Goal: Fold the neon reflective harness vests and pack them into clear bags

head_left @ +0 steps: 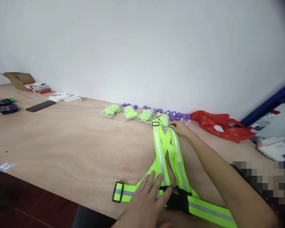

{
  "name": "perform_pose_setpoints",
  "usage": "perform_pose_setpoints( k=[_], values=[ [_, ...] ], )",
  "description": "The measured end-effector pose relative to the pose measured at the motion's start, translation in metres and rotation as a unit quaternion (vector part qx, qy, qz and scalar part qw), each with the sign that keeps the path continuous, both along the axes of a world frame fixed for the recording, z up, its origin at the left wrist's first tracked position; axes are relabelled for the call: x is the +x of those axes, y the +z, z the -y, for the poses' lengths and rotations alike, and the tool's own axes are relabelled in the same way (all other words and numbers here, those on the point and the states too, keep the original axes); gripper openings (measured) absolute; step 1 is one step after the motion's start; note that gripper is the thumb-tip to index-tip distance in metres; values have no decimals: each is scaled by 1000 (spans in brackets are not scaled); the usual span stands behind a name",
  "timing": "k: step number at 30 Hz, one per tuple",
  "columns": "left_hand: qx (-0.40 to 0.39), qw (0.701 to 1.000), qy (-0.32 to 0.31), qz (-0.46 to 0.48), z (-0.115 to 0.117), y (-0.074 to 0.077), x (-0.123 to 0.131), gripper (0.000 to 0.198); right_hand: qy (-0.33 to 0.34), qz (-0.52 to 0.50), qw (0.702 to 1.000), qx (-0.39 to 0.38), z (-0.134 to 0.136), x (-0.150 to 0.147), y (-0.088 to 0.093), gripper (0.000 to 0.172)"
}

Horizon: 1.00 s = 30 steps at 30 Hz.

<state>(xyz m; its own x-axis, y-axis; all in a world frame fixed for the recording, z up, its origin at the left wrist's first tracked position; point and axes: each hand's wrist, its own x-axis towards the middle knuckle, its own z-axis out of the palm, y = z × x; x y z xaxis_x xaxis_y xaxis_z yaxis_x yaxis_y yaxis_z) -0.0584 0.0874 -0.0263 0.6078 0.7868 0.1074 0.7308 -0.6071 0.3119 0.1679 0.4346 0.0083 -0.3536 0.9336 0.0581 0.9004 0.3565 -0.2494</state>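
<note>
A neon yellow-green reflective vest (158,148) with grey stripes lies spread on the wooden table. Its two shoulder straps run away from me and cross at the back. Flat on the vest near its waist belt rests my left hand (150,198), fingers spread, beside the black buckle (178,200). My right hand (180,127) reaches to the far end of the right strap, its fingers closed around the strap end by a dark slider. Black sliders (155,123) also sit at the left strap's end and the belt's left end.
Several bagged folded vests (146,115) line the table (73,148) by the wall, with purple rolls (178,116) behind. A red plastic bag (218,125) lies at right. Far left are a cardboard box (19,80), papers (61,97) and a dark flat bar (40,106).
</note>
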Motion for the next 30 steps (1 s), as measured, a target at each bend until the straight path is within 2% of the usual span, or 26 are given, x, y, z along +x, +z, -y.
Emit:
perform_pose_setpoints(
  k=[3,5,8,10,12,15,17,19,21,25,30],
  values=[
    [-29,999,-2,16,1,9,-2,83,27,-4,1000,16,25,0,12,41],
    [-42,999,-2,25,1,17,-1,81,42,-15,998,36,53,6,23,49],
    [-40,999,-7,35,6,33,-1,82,67,-56,994,65,112,26,39,47],
    [-19,998,-16,52,13,44,-9,77,55,-76,993,71,162,48,46,45],
    [19,996,-8,93,23,54,-28,65,32,-90,994,55,216,74,48,44],
    [51,982,83,160,37,60,-71,55,-29,-104,994,8,286,115,41,46],
    [26,974,137,178,43,58,-99,53,-65,-119,990,-25,319,136,31,50],
    [-24,969,166,179,45,55,-118,53,-78,-136,986,-59,338,148,21,52],
    [-51,969,172,168,44,52,-126,47,-79,-156,982,-77,345,153,13,52],
    [-70,969,167,171,42,53,-124,33,-88,-178,978,-63,345,152,7,51],
    [-89,964,171,182,42,55,-120,39,-79,-157,983,-61,343,156,8,52]
  ],
)
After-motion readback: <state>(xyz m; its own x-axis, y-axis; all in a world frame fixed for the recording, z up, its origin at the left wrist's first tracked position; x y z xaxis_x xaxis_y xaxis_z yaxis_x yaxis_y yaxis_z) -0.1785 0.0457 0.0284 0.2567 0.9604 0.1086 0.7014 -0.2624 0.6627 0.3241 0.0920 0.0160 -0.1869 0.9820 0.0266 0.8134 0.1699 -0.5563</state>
